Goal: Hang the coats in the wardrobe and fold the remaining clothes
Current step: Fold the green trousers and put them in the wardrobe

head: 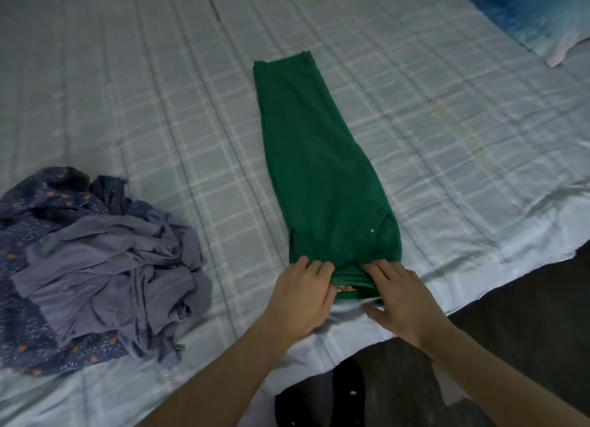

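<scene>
A green garment (322, 171) lies folded into a long narrow strip down the middle of the bed, its near end by the bed's front edge. My left hand (300, 295) grips the near left corner of that end, thumb tucked under the cloth. On the near right corner my right hand (399, 295) holds the cloth, fingers on top and thumb spread below. A small tag shows between the hands. To the left lies a crumpled pile: a lilac-grey garment (108, 267) on top of a dark blue patterned one (41, 203).
The bed (159, 107) has a pale blue checked sheet. A blue pillow (542, 15) sits at the far right corner. Dark floor (526, 315) runs along the bed's right front edge, with dark cloth below my arms.
</scene>
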